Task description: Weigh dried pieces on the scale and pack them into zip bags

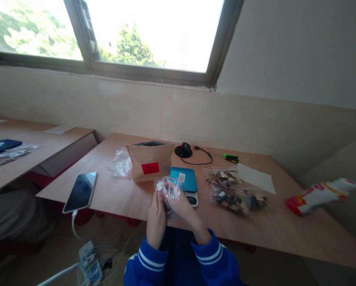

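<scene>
Here, a clear bag (171, 191) is held by the left hand (156, 214) and the right hand (181, 204), near the front edge of the desk (121, 196). The fingers of both are curled closed on it. The thin plastic seems to be worked now; for the next move, a soft pinch seems needed.

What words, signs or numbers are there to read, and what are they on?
Nothing readable.
Red label on tan paper pouch: too blurred.
Red-and-white plastic bottle: lettering too blurred.
White stickers on and near clear plastic bags: too small.
Blue-topped white scale: dark display too small.
</scene>
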{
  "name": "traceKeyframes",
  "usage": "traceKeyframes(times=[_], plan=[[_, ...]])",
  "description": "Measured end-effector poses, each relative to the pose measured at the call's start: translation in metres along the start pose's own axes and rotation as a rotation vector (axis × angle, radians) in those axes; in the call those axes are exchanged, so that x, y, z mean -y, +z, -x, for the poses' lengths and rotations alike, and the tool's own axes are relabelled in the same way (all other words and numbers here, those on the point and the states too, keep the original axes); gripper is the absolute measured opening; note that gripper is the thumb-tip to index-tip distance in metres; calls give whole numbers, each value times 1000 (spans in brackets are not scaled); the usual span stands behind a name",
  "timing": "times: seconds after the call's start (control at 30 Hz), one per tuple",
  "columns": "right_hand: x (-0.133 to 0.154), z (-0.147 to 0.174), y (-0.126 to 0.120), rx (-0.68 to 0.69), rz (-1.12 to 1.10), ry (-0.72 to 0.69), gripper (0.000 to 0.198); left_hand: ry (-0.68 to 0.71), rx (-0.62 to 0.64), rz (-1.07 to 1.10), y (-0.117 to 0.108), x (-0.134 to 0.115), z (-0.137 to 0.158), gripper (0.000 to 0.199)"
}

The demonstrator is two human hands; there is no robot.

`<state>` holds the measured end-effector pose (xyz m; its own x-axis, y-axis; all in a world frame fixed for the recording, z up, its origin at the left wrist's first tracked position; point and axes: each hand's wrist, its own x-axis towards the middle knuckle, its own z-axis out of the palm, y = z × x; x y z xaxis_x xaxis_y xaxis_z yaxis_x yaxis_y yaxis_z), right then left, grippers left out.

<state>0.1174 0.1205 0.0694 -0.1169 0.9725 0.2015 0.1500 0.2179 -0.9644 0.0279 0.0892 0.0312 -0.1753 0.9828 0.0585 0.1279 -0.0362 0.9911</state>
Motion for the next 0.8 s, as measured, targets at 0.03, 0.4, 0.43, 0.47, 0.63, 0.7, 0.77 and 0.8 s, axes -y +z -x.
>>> traceKeyframes(times=[0.03,0.4,0.43,0.47,0.63,0.7,0.77,0.8], plan=[[1,1,1,15,29,9,15,-3,-19,4,-1,1,-1,51],[17,-5,0,-166,132,-56,9,-332,-4,321,2,-9,-12,87],[20,-6,-1,-166,119,-88,9,-355,8,374,2,-10,-13,87],[23,-8,-1,-166,115,-121,10,-368,22,431,1,-10,-13,86],[37,-18,1,-208,89,-202,16,-343,76,677,1,-5,-13,74],[41,-23,2,-237,47,-191,18,-340,85,728,2,0,-16,75],[43,-29,1,-265,-19,-153,19,-327,91,754,3,5,-20,76],[43,-33,0,-275,-60,-128,20,-318,101,763,3,7,-23,77]])
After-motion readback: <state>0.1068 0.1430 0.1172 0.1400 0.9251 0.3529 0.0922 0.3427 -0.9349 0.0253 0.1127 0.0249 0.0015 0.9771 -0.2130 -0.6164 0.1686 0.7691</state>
